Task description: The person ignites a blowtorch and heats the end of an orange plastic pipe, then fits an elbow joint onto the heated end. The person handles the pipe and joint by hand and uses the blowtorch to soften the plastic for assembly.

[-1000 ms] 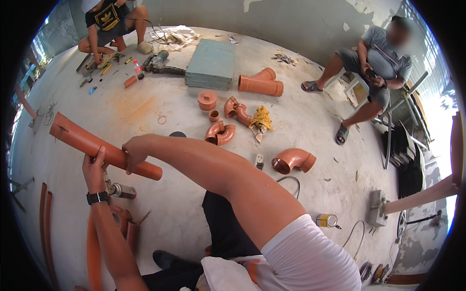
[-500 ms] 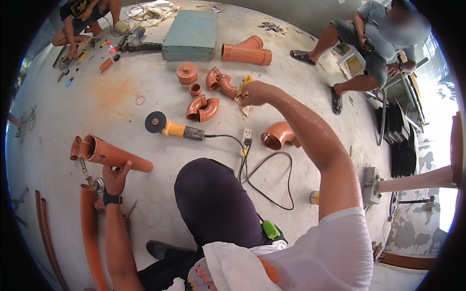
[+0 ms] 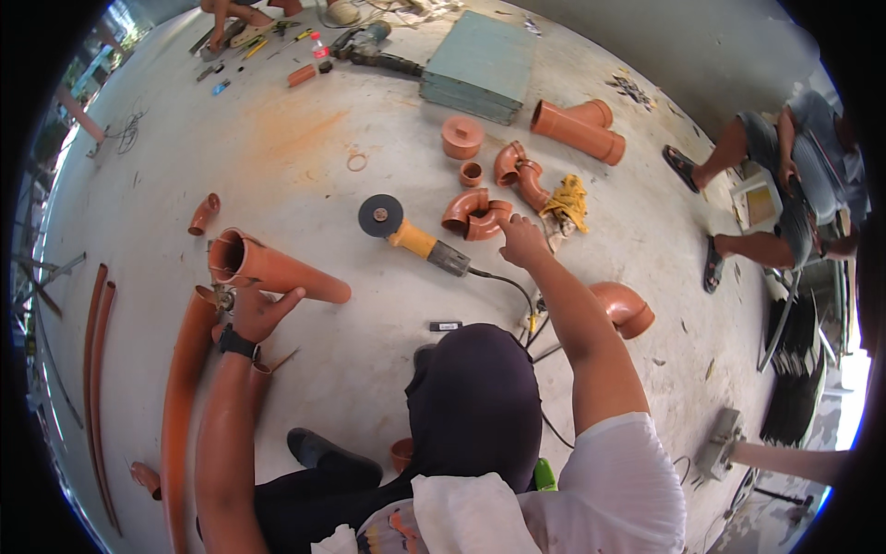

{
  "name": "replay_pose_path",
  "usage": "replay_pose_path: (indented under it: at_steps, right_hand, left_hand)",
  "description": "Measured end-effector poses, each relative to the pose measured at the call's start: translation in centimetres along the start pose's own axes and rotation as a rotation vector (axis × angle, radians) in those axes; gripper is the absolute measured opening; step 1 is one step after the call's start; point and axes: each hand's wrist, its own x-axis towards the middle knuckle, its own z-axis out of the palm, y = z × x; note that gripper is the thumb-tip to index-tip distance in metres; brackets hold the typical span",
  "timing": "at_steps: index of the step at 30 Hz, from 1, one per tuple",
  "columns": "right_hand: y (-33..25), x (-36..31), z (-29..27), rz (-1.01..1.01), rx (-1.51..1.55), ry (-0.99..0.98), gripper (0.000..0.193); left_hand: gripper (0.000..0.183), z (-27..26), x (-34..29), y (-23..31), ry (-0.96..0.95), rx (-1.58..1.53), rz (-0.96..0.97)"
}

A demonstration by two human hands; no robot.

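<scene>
My left hand (image 3: 261, 316) is wrapped under a short orange pipe (image 3: 293, 270), thumb along its side, holding it tilted with its wide open end up and to the left. Just behind that hand a bit of metal torch fitting (image 3: 224, 297) shows, mostly hidden. My right hand (image 3: 524, 243) reaches forward with fingers apart and holds nothing. Its fingertips are at the near end of a pair of orange pipe elbows (image 3: 484, 222); whether they touch, I cannot tell. A crumpled yellow cloth (image 3: 568, 201) lies on the floor just beyond my right hand.
An angle grinder (image 3: 415, 242) with its cord lies in front of my knee. Around it are a round orange cap (image 3: 461, 138), a Y-shaped pipe fitting (image 3: 580, 131), a large elbow (image 3: 624, 309) and a grey-green box (image 3: 480, 66). Long pipes (image 3: 185, 406) lie left. A person (image 3: 794, 175) sits at right.
My right hand has let go of the yellow cloth and drawn back to the elbows. The view has swung left, while my left hand keeps hold of the pipe.
</scene>
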Motion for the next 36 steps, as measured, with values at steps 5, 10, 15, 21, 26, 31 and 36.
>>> replay_pose_path:
  at_steps: [5, 10, 15, 21, 26, 31, 36]
  right_hand:
    - [-3.1, 3.2, 2.2, -0.097, -0.23, 0.122, 0.037]
    - [-2.6, 2.9, 1.6, -0.088, -0.262, 0.082, 0.038]
    - [-2.6, 1.6, -2.1, -0.056, -0.067, -0.052, 0.058]
    - [-1.4, 2.7, -2.4, 0.014, 0.8, -0.088, 0.062]
    - [-4.6, 4.0, -1.4, -0.232, 0.682, -0.233, 0.07]
    - [-6.9, 5.2, -3.7, -0.206, 0.295, -0.417, 0.08]
    - [-4.3, 6.4, -4.6, -0.16, 0.259, -0.54, 0.084]
  left_hand:
    - [0.044, 0.5, 0.3, 1.0, 0.036, 0.025, 0.163]
    - [0.051, 1.1, 0.2, 0.9, 0.062, -0.068, 0.065]
    - [0.079, 2.2, -2.5, -4.5, 0.012, 0.138, -0.145]
    - [0.092, 1.8, -4.6, -5.1, -0.816, 0.597, -0.502]
    - [0.092, 1.5, -7.1, -4.6, -0.954, 0.546, -0.454]
    - [0.089, -1.0, -8.7, -4.6, -0.811, 0.559, -0.434]
    - [0.088, -2.3, -7.5, -4.0, -0.81, 0.593, -0.446]
